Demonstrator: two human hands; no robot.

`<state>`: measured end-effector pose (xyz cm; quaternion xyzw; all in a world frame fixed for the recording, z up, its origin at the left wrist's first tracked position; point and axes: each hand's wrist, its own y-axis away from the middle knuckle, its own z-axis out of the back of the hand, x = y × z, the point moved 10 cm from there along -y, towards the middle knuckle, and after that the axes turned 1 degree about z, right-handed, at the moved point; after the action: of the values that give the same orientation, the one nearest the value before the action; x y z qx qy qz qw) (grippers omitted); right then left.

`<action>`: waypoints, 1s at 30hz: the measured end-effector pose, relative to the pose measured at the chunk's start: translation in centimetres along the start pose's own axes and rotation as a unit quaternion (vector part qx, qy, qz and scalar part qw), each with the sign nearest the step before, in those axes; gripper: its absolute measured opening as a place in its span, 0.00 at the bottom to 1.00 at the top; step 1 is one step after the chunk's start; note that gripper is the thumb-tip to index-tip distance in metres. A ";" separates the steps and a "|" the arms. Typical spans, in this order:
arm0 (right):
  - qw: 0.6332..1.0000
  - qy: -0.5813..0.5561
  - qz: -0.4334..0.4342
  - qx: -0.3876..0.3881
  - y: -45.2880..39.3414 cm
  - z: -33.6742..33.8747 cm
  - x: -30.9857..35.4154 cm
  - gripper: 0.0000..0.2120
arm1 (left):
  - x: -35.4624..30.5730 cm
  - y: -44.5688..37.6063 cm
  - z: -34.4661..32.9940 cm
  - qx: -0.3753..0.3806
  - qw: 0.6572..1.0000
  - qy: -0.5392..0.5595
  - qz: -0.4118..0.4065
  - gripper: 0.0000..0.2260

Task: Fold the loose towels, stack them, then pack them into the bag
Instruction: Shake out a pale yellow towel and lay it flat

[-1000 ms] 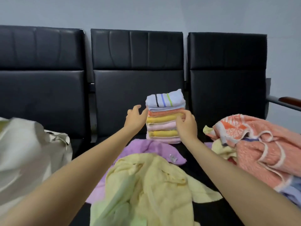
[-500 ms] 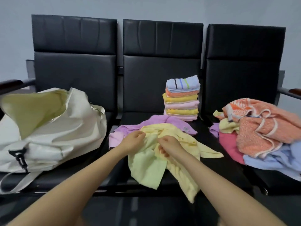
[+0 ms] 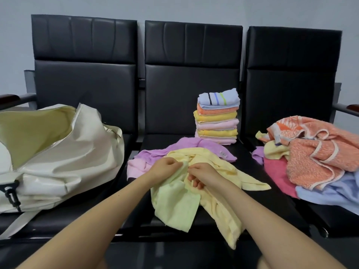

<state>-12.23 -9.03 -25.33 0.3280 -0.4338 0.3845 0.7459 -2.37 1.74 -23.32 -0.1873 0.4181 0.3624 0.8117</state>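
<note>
A loose pale yellow towel [image 3: 215, 202] lies crumpled on the middle seat and hangs over its front edge. My left hand [image 3: 165, 169] and my right hand [image 3: 202, 173] both pinch its bunched cloth near the top, close together. Under it lies a loose purple towel [image 3: 186, 146]. Behind them stands a stack of several folded towels [image 3: 217, 121], topped by a striped light blue one. An open cream bag [image 3: 58, 158] rests on the left seat.
A heap of loose towels [image 3: 318, 158], orange, pink, yellow and light blue, covers the right seat. Black seat backs [image 3: 192, 74] rise behind everything. Wooden armrests [image 3: 7, 98] stick out at both ends of the bench.
My hands left the folded stack, came down to the yellow towel and took hold of it. They now pinch it a little higher. The view shifted back, showing the bag.
</note>
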 end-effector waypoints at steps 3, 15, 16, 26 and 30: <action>0.999 -0.036 0.014 0.004 0.3 -0.1 0.2 0.11 | -0.8 -0.5 0.5 -0.024 0.999 0.011 -0.034 0.11; 0.979 -0.136 0.129 0.084 3.3 -3.0 6.4 0.09 | -4.6 3.2 8.7 -0.186 0.933 0.288 -0.113 0.08; 0.977 -0.137 0.136 0.087 3.6 -3.0 6.9 0.08 | -5.1 3.9 9.8 -0.217 0.929 0.269 -0.131 0.08; 0.977 0.089 0.085 0.173 7.4 -2.0 5.0 0.07 | -2.8 8.8 15.7 -0.316 0.903 0.272 -0.102 0.07; 0.987 -0.115 0.087 0.075 8.1 3.1 5.5 0.10 | -1.7 10.4 16.5 -0.312 0.907 0.271 -0.077 0.09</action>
<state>-18.53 -6.02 -17.83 0.3854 -0.5136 0.4393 0.6282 -1.80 17.95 -12.40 -0.5534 0.4721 0.3463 0.5924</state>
